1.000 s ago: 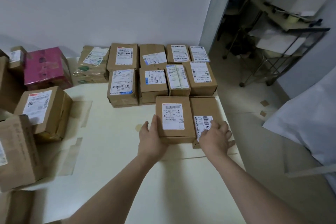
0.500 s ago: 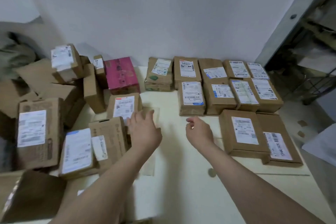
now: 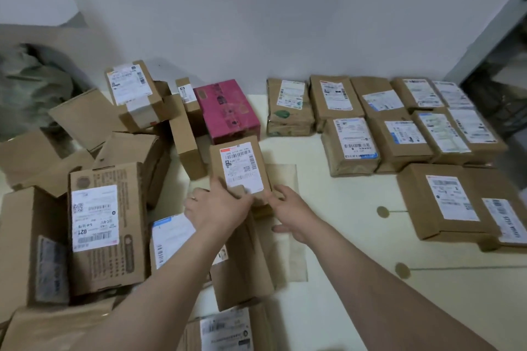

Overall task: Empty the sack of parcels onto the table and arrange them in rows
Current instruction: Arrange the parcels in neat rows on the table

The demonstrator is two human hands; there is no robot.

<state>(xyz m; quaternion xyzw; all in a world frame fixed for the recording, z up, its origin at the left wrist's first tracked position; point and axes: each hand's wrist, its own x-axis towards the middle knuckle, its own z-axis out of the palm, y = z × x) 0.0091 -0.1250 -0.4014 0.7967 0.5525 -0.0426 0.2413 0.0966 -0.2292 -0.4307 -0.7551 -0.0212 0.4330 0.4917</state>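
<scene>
A small brown cardboard parcel with a white label (image 3: 239, 167) stands near the middle of the cream table (image 3: 342, 236). My left hand (image 3: 218, 208) grips its near left corner, thumb lying over the label's lower edge. My right hand (image 3: 291, 212) holds the parcel's near right side, fingers partly hidden behind it. On the right, labelled brown parcels lie in rows (image 3: 399, 122), with two more (image 3: 447, 202) in a nearer row. A loose heap of boxes (image 3: 108, 179) covers the left side. The grey-green sack (image 3: 31, 91) lies crumpled at the far left.
A pink box (image 3: 228, 110) sits behind the held parcel, between the heap and the rows. A white wall runs along the table's far edge. A dark doorway and shelving (image 3: 502, 80) show at the right. More boxes (image 3: 228, 330) lie by the near edge.
Both hands left the two near-row parcels on the right, swung left toward the heap and took hold of the small labelled parcel. The view turned left as well.
</scene>
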